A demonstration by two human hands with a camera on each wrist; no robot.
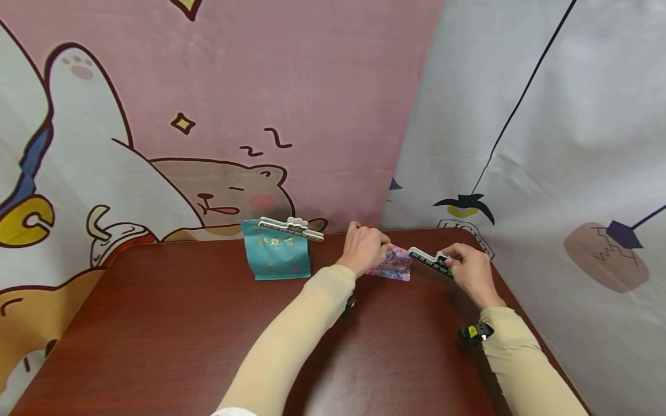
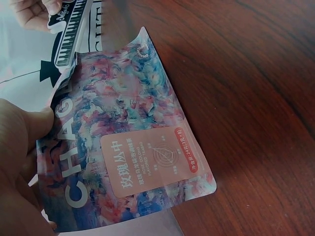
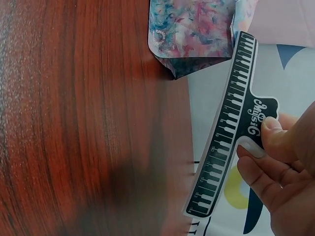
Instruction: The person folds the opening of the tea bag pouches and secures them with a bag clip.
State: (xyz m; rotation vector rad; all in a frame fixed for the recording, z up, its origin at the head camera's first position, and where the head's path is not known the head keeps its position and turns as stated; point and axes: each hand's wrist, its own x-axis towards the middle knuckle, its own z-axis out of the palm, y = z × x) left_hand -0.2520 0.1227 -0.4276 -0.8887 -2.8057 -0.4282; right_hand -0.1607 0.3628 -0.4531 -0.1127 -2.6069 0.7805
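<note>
A colourful pink and blue tea pouch stands at the table's back edge, its top edge folded over. My left hand grips this pouch by its top, thumb in front and fingers behind. My right hand pinches the handle of a black and white piano-key clip between thumb and fingers. One end of that clip is right by the pouch's top corner; I cannot tell whether they touch. To the left, a teal pouch stands upright with a similar clip across its top.
The brown wooden table ends at a wall hanging with cartoon bears just behind the pouches. Another light cloth hangs along the right side. Both sleeved forearms reach across the table.
</note>
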